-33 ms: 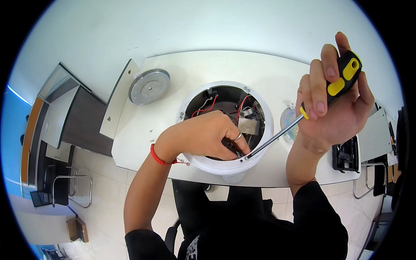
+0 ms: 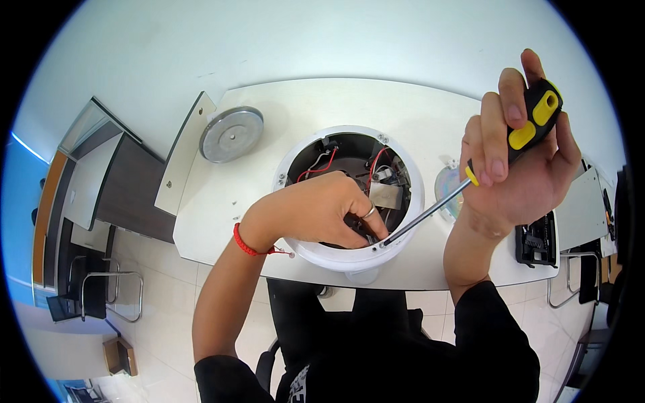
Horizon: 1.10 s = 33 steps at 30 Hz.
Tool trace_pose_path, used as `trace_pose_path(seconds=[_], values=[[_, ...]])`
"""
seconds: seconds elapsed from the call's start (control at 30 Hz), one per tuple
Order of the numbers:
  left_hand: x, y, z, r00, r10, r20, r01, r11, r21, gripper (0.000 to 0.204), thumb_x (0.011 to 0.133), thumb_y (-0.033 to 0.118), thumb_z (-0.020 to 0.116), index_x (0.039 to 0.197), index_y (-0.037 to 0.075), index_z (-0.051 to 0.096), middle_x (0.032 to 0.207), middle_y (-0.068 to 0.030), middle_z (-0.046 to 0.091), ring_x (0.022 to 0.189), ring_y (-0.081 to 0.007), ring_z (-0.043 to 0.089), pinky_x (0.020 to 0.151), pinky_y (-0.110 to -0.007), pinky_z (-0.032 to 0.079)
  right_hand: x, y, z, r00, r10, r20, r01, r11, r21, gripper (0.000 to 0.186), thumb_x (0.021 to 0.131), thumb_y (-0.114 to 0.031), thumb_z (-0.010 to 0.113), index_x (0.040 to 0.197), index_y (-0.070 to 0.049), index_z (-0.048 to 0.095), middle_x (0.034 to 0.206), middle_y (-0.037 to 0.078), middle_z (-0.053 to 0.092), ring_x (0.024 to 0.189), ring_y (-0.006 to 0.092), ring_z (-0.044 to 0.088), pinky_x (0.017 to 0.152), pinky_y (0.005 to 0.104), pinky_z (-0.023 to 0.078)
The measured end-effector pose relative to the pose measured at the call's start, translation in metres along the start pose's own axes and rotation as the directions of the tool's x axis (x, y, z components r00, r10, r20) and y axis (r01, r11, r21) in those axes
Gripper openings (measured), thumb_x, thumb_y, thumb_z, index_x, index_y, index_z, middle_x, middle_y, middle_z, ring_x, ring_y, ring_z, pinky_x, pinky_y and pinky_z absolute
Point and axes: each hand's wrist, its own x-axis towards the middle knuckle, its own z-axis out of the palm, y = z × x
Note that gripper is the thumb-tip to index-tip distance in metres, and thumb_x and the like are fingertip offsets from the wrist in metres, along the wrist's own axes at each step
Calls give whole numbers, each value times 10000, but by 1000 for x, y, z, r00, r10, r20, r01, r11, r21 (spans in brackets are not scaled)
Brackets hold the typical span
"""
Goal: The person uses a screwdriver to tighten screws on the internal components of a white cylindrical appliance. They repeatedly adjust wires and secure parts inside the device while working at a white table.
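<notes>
A round white housing (image 2: 417, 195) stands near the table's front edge. Red wires (image 2: 329, 163) and dark parts show inside it. My left hand (image 2: 312, 209) reaches over its left rim, with thumb and fingers closed down inside the near rim. Whatever those fingertips hold is hidden. My right hand (image 2: 514, 178) is raised at the right, its fingers wrapped around the black and yellow handle of a screwdriver (image 2: 531, 121). The long shaft slants down to the left. Its tip meets a screw spot on the near right rim, right beside my left fingertips.
A round grey metal lid (image 2: 232, 134) lies at the table's back left. Partly behind my right wrist is a clear, shiny disc (image 2: 447, 191). An open black tool case (image 2: 537, 243) sits at the right end of the white table (image 2: 302, 101). Small bits lie left of the housing.
</notes>
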Motion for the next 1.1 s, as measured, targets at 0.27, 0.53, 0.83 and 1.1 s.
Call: trace_pose_path(seconds=[0.27, 0.53, 0.83, 1.1], values=[[-1, 3, 2, 1000, -14, -20, 15, 1000, 17, 309, 771, 136, 775, 1061, 56, 842, 818, -124, 771, 630, -170, 621, 645, -286, 486, 4, -3, 13, 990, -53, 129, 60, 997, -54, 676, 1083, -327, 309, 1541, 168, 262, 967, 143, 524, 535, 164, 590, 416, 265, 510], [-4, 10, -2, 997, -70, 14, 68, 994, 82, 301, 772, 119, 782, 1060, 50, 839, 857, -130, 780, 704, -170, 675, 713, -284, 528, 26, 2, 64, 992, 123, 34, -119, 987, -104, 499, 1039, -214, 493, 1403, 126, 475, 909, 150, 621, 554, 186, 662, 510, 315, 601], [-3, 6, 1, 999, 47, -1, -47, 998, 46, 269, 810, 127, 806, 1056, 19, 823, 880, -94, 796, 747, -139, 700, 758, -274, 552, 22, 19, 76, 986, 113, 124, -80, 967, -242, 623, 1068, -342, 364, 1446, 151, 413, 908, 156, 583, 444, 160, 552, 396, 248, 484], [-6, 3, 2, 997, 76, -3, -76, 997, 20, 271, 828, 119, 805, 1064, -14, 812, 912, -112, 804, 802, -163, 739, 799, -289, 571, 23, 21, 77, 969, 170, 177, -134, 971, -200, 616, 1072, -353, 382, 1440, 141, 420, 896, 154, 579, 439, 154, 542, 397, 247, 483]])
